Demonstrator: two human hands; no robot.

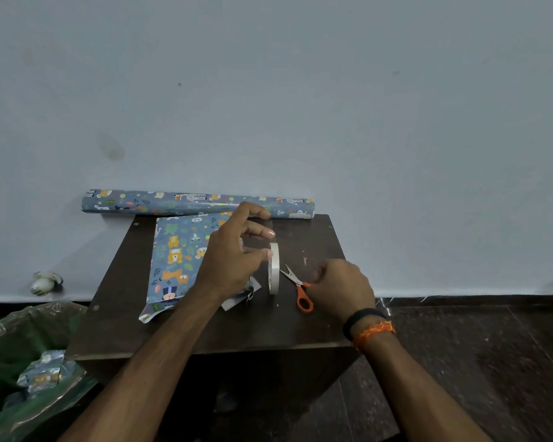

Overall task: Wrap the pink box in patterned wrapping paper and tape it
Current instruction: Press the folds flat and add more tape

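- A green plastic bag (20, 362) sits at the far left, about eight o'clock from the table, with scraps of patterned paper (42, 374) inside it.
- A small pale object (45, 282) lies on the floor against the wall, at nine o'clock from the table; what it is cannot be told.
- A dark brown table (205, 327) fills the middle of the view, set against a pale blue wall (268, 90).
- A roll of patterned wrapping paper (160, 202), blue with cartoon animals, lies along the table's far edge at twelve o'clock, touching the wall.
- The wrapped box (173, 263) lies flat on the left half of the table, covered in the same paper; no pink shows.
- The left hand (233, 256) hovers over the right edge of the wrapped box, at three o'clock from its middle, fingers curled, thumb and fingertips pinching the tape roll.
- The tape roll (274, 269) stands on edge just right of the box, between the two hands.
- Orange-handled scissors (299, 288) lie on the table at three o'clock from the tape roll, blades pointing to the far left.
- The right hand (342, 288) is at four o'clock from the tape roll, touching the scissors' handle, fingers curled and blurred; whether it grips anything cannot be told.
- A black band (361, 320) and an orange thread (375, 330) circle the right wrist.
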